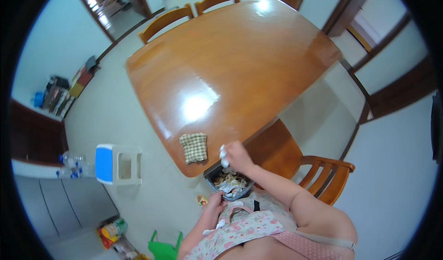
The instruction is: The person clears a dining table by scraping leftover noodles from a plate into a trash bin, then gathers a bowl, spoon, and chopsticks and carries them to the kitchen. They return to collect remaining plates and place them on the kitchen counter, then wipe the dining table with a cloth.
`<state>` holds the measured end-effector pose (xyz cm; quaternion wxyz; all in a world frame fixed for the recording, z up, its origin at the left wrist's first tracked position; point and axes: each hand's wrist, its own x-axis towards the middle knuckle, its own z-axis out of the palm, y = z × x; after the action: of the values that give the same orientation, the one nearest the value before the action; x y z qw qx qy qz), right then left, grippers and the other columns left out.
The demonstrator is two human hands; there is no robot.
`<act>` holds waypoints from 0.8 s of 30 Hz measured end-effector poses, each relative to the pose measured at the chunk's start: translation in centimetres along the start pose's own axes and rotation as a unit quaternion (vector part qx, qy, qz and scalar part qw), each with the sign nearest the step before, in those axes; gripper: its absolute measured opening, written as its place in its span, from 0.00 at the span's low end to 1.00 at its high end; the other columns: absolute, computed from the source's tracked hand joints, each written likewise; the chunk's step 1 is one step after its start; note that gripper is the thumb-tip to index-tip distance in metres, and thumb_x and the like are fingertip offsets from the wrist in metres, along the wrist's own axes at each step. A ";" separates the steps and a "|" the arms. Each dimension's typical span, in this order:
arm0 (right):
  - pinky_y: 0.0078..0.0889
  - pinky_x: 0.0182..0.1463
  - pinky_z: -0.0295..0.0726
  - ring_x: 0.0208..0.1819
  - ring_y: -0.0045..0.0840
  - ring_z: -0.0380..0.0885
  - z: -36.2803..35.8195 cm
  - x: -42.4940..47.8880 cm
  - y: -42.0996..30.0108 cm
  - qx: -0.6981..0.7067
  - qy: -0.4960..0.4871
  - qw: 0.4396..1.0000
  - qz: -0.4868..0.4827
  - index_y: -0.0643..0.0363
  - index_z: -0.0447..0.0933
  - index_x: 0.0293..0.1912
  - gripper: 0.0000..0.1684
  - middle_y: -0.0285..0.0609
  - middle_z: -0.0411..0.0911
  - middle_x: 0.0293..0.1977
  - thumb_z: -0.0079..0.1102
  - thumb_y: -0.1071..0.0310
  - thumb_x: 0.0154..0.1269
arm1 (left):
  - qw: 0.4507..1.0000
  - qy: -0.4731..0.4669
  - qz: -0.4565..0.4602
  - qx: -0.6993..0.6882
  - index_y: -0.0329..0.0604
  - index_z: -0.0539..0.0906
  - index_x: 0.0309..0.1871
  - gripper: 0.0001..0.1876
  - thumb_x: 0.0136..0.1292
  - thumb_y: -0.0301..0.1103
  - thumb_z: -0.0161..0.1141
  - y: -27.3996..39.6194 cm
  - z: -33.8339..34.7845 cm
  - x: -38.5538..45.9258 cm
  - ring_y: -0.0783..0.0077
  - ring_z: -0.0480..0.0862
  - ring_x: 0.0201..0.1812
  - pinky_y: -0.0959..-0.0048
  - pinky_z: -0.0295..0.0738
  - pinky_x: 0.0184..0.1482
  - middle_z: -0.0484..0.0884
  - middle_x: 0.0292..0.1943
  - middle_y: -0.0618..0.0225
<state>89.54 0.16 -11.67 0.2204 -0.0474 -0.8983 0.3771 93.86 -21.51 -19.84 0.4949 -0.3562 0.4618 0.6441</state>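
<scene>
My right hand (237, 156) is closed around a crumpled white tissue (224, 156), just above the near edge of the wooden table (221, 73) and over a dark, lined waste bin (211, 173). My left hand (217, 200) grips the bin's near left rim, at my lap. Inside the bin lie crumpled white paper and brownish scraps. A folded green-and-white checked cloth (193, 148) rests on the table's near left corner, left of my right hand.
A wooden chair (273, 149) stands close on the right. On the left are a blue-and-white stool (119, 164), plastic bottles (74, 165) and a green plastic seat (164, 249). Two wooden chairs (168, 21) (218, 0) stand behind the table.
</scene>
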 end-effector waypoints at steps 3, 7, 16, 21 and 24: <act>0.38 0.45 0.69 0.40 0.40 0.69 -1.1 2.5 3.5 -0.068 0.149 0.983 0.080 0.62 0.74 0.35 0.08 0.48 0.73 0.35 0.53 0.75 0.52 | 1.000 0.030 -0.002 0.004 0.33 0.70 0.31 0.05 0.50 0.22 0.51 0.7 1.8 -2.8 0.64 0.78 0.20 0.65 0.79 0.19 0.73 0.23 0.59; 0.40 0.46 0.69 0.41 0.40 0.69 -1.2 2.2 4.2 -0.102 0.129 0.980 0.109 0.62 0.72 0.39 0.13 0.47 0.73 0.35 0.54 0.79 0.50 | 0.999 0.038 0.010 0.033 0.35 0.70 0.30 0.04 0.50 0.23 0.52 0.1 1.1 -3.9 0.65 0.76 0.20 0.67 0.77 0.20 0.72 0.22 0.61; 0.36 0.42 0.71 0.38 0.41 0.71 1.7 -9.9 -4.8 0.063 -0.066 0.994 0.058 0.63 0.73 0.36 0.14 0.48 0.73 0.34 0.56 0.80 0.43 | 0.997 0.079 0.024 0.007 0.33 0.72 0.36 0.09 0.49 0.22 0.51 -1.2 -0.3 -6.7 0.62 0.80 0.25 0.62 0.80 0.24 0.75 0.27 0.59; 0.36 0.46 0.72 0.43 0.40 0.71 4.5 -13.5 -8.5 0.103 -0.198 0.974 -0.035 0.63 0.74 0.35 0.12 0.47 0.73 0.40 0.56 0.80 0.46 | 0.993 0.085 0.071 -0.042 0.32 0.72 0.39 0.11 0.49 0.21 0.51 -3.7 -4.1 -6.4 0.59 0.82 0.29 0.58 0.83 0.28 0.78 0.29 0.56; 0.37 0.50 0.72 0.49 0.40 0.68 6.2 -13.2 -10.1 0.081 -0.320 0.940 -0.089 0.63 0.75 0.36 0.11 0.46 0.72 0.46 0.55 0.78 0.47 | 0.990 0.081 0.065 -0.092 0.34 0.72 0.39 0.11 0.50 0.21 0.50 -4.6 -7.4 -7.0 0.59 0.82 0.28 0.60 0.83 0.29 0.78 0.30 0.58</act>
<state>99.52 -14.41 -13.27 -0.0430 0.1744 -0.8882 0.4228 100.11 -30.33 -16.95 0.3783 -0.4205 0.4617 0.6833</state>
